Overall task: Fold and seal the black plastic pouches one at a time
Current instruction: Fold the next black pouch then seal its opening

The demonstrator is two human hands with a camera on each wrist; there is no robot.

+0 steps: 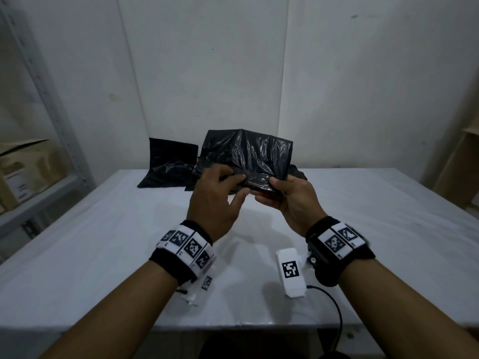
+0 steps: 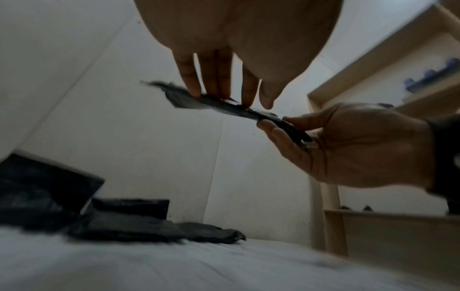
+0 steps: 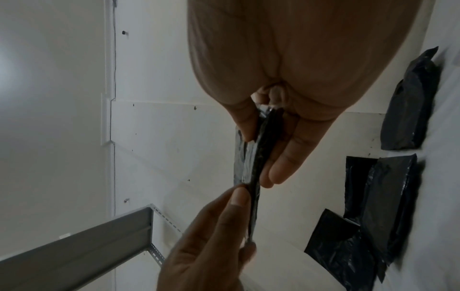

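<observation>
Black pouch (image 1: 246, 156) held in the air above the bench (image 1: 103, 242), at about 12 o'clock from the wrists, near mid-bench. Its body stands up and away from the person; the folded flap edge (image 1: 255, 181) runs left to right along the bottom, and that is the long axis.

Left hand (image 1: 217, 200): grip on the left end of the flap, fingers curled over the top, thumb beneath. The left wrist view shows its fingertips (image 2: 194, 90) pressing down on the strip. Right hand (image 1: 293, 200): pinches the right end, thumb on top, fingers under; the right wrist view shows the flap edge-on (image 3: 259, 157), squeezed between them. Neither grip is spread.

The relation that matters: the flap lies straight across between the two grips, each hand holding one end, neither clearly nearer. Judgement: the seal is being pressed, so the next move likely calls for a pinch sliding along the axis from one end toward the other while the opposite hand anchors. Risk: thin, crinkly film may wrinkle or pull askew under uneven tension.

Surface and room: bench covered in pale sheeting, smooth. More black pouches (image 1: 171, 164) lie at the far edge at 11 o'clock, against a white wall (image 1: 207, 73); another dark one (image 1: 300, 173) peeks out at 1 o'clock behind the held pouch. Metal shelving (image 1: 39, 190) with cardboard boxes at 9 o'clock; wooden shelf (image 1: 461, 164) at 3 o'clock. Dim light.
</observation>
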